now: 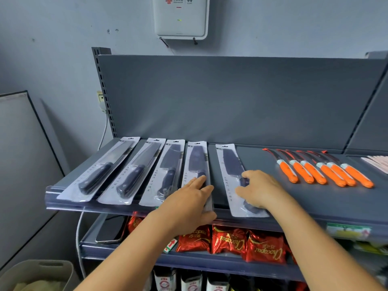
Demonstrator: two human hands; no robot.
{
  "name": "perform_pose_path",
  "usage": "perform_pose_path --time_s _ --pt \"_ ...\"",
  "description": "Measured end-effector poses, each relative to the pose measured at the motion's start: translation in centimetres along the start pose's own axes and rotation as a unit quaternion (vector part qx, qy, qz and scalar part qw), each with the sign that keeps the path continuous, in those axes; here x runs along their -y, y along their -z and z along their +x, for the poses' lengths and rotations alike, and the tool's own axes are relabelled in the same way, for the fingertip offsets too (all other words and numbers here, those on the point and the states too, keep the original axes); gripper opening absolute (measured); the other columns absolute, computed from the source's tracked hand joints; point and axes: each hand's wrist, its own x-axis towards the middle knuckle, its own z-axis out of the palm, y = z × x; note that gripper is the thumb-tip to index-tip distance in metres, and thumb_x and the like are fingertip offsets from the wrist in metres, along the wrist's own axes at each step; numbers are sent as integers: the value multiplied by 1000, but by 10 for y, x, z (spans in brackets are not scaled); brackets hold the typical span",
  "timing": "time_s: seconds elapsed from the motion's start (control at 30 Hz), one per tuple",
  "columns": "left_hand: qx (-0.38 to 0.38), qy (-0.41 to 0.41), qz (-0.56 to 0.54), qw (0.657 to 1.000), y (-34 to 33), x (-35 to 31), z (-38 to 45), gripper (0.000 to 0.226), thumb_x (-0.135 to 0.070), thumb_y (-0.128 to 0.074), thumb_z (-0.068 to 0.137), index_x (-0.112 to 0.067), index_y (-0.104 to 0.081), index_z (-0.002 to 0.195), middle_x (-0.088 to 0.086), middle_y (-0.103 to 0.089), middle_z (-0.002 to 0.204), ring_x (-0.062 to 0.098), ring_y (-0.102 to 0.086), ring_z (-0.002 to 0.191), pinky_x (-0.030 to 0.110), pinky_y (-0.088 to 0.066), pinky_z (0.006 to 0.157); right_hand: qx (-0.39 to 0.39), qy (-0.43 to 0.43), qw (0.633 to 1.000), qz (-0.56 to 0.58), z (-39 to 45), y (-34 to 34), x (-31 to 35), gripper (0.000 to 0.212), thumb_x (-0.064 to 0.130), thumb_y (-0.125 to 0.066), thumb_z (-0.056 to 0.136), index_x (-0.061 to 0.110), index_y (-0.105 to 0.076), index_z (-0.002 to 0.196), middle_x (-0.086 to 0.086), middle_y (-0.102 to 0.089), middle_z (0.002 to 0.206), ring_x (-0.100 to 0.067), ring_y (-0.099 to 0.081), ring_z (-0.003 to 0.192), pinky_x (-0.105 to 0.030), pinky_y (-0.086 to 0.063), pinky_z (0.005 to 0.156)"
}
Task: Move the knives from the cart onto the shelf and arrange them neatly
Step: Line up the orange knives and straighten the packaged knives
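The left hand (pixel 190 201) lies flat with straight fingers on the fourth knife pack (pixel 197 164) and hides its handle. The right hand (pixel 259 190) grasps the fifth knife pack (pixel 230 162) (fingers curled over its dark handle). Both shiny plastic packs lie on the grey shelf (pixel 273 198).

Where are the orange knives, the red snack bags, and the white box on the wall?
orange knives (pixel 327 174): head view, on one orange handle.
red snack bags (pixel 228 241): head view, on a middle bag's front.
white box (pixel 180 16): head view, on its front face.
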Motion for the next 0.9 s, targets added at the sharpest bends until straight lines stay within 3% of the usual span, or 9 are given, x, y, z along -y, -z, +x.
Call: perform_pose_path --time_s 0.13,0.4,0.67,0.8,0.9 --pt "4 7 -3 1000 2 1 -1 74 -46 -53 91 -24 -16 151 -7 4 160 16 -17 145 31 -26 111 -20 17 1000 -2 1 -6 12 8 27 -54 82 19 -50 82 -3 -59 87 -26 -54 78 -26 -32 51" --pt "4 11 -2 1000 4 2 -2 73 -43 -55 90 -22 -20 151 -5 2 160 18 -22 143 33 -29 110 -46 29 998 9 1 -9 21 8 24 -54 84 17 -51 85 -2 -54 81 -22 -50 69 -23 -26 46" --pt "3 17 0 1000 4 0 -3 74 -41 -54 90 -21 -18 151 -6 2 160 16 -20 144 31 -28 111 -39 39 998 4 5 -12 20 10 26 -52 84 17 -53 89 -3 -56 85 -24 -51 73 -24 -27 47" --pt "0 32 -13 999 4 -1 -4 79 -42 -56 88 -23 -12 151 -12 0 159 14 -26 141 30 -33 108 -27 40 999 -6 5 -12 21 19 29 -49 87 17 -53 102 -6 -61 100 -25 -51 80 -28 -35 60" --pt "-13 46 -32 998 4 -3 -6 83 -43 -58 85 -22 -10 150 -18 -7 155 15 -41 129 25 -38 98 -14 42 999 -28 5 -10 21 32 35 -45 92 16 -48 118 -8 -59 114 -25 -49 85 -31 -37 68"
